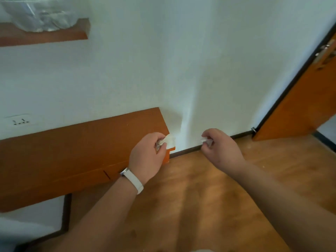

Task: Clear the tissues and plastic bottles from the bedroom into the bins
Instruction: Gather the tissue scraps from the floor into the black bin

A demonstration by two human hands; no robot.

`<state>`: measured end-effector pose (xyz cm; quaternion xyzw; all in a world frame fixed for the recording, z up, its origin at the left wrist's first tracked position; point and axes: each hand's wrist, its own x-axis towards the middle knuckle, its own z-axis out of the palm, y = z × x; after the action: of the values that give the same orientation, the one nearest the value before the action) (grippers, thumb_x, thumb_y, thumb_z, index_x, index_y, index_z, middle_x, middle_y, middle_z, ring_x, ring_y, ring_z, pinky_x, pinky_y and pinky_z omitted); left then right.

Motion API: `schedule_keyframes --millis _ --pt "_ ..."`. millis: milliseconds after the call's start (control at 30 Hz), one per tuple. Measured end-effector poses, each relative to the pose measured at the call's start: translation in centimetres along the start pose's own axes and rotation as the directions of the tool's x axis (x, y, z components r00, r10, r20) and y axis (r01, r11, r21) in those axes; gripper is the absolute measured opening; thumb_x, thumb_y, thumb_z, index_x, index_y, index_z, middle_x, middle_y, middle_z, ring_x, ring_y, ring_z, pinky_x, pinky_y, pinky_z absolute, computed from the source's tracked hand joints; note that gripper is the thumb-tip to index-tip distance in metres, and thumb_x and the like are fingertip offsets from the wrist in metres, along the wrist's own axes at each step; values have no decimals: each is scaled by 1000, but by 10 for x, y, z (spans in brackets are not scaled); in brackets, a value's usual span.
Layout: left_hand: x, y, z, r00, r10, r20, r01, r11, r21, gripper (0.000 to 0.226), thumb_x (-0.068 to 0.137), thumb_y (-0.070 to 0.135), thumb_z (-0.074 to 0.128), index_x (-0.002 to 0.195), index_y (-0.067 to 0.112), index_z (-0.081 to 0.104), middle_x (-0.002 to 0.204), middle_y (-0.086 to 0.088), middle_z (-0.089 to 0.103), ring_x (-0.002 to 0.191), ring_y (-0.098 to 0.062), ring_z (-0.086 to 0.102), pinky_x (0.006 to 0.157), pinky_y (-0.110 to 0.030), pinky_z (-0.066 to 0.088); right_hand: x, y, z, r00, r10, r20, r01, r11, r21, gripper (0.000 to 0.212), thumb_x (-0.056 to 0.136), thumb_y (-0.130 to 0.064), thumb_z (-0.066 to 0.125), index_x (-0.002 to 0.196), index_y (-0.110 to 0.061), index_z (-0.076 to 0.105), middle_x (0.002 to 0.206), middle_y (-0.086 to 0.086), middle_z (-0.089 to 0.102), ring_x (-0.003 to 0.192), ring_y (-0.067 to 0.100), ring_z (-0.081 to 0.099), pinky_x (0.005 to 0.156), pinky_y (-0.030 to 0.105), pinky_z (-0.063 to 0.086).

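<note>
wood-grain floor (190, 197) fills the near part of the view, and two bare forearms reach out over it. the left wrist wears a white band (133, 180). the left grip (145, 157) is curled round a crumpled tissue (169, 140), whose white edge pokes out past the thumb and fingers, right at the far corner of an orange-brown bench (72, 151). whether the paper touches that corner cannot be told. the right grip (220, 150), apart from the left and at about the same height, pinches a smaller tissue (206, 140) between thumb and fingertips, above the floor.

just behind both hands a dark skirting board (187, 149) runs along the foot of a white wall (181, 70). the bench sits against that wall on the left, with a wall socket (20, 121) above it. on the right an orange door (300, 106) stands open, its metal handle (325, 51) near the frame's edge. farthest off, at the top left, a wooden shelf (45, 37) carries a bin (41, 17) lined with clear plastic, well apart from both tissues.
</note>
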<state>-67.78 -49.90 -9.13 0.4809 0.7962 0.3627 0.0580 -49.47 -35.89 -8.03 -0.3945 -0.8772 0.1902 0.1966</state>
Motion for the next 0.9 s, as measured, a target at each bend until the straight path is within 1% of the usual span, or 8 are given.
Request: schedule_keyframes --millis 100,167,267,367,433,600,733,900 --pt "16 34 31 998 49 28 -49 999 -5 24 94 28 58 118 25 63 109 10 64 96 -9 60 78 -19 48 -10 42 -31 998 29 -57 -30 999 -16 26 88 -23 59 114 -22 61 101 -13 57 91 7 56 80 32 52" --pt "23 66 57 995 92 43 -91 995 -29 23 94 25 59 116 22 64 107 9 64 94 -11 60 79 -24 49 -20 73 -56 996 17 -83 -23 997 -72 24 89 -23 60 112 -21 63 103 -9 60 89 9 58 77 29 53" --pt "29 123 98 981 167 98 -161 984 -70 22 93 24 60 114 22 64 103 11 62 89 -8 58 78 -24 49 -36 126 -96 990 52 -129 -69 989 -128 16 88 -23 61 104 -21 65 96 -8 59 84 11 59 70 29 53" --pt "36 177 143 955 272 121 -262 960 -96 19 90 20 63 108 21 65 99 7 66 83 -11 60 74 -27 51 -52 181 -133 970 130 -204 -154 982 -108 16 87 -21 62 102 -17 67 93 -7 60 82 11 58 70 34 55" --pt "41 211 171 939 318 134 -306 946 -104 18 88 19 64 106 22 65 96 9 65 81 -10 59 72 -29 52 -63 214 -158 950 195 -244 -218 973 -75 16 87 -20 63 102 -17 67 93 -6 61 83 11 58 73 37 55" --pt "44 298 244 875 435 212 -416 900 -129 18 89 20 63 107 23 65 98 13 64 83 -9 59 73 -33 54 -103 295 -217 902 305 -307 -327 945 -20 11 86 -20 63 97 -20 66 88 -8 58 77 9 57 70 35 55" --pt "37 365 294 827 505 248 -474 863 -176 18 89 20 64 107 24 65 100 15 63 85 -9 58 75 -29 52 -139 352 -255 851 393 -350 -423 906 -11 10 86 -22 63 96 -23 66 87 -11 57 75 8 57 69 31 55" --pt "38 432 340 728 611 312 -570 792 -218 19 90 20 63 109 23 64 103 10 65 87 -10 57 72 -21 45 -175 401 -291 765 491 -417 -524 851 41 10 84 -19 63 93 -21 66 87 -9 57 77 9 56 72 33 53"
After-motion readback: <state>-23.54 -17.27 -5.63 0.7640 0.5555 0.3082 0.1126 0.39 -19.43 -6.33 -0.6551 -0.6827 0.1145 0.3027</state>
